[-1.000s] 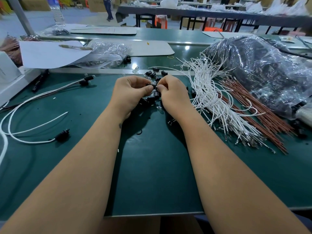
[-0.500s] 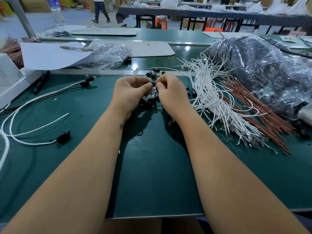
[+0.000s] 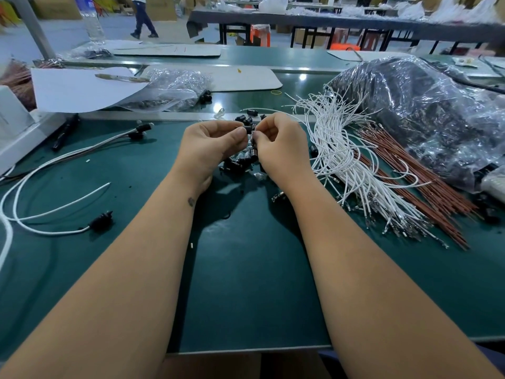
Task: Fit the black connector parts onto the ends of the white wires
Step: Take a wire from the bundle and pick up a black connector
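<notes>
Left hand and right hand meet above the green counter; left fingers pinch a black connector part, while what the right fingers grasp cannot be told. Loose black connector parts lie beneath the hands. White wires lie bundled just right, beside brown wires. A large clear plastic bag holds dark parts; a smaller clear bag holds black pieces.
</notes>
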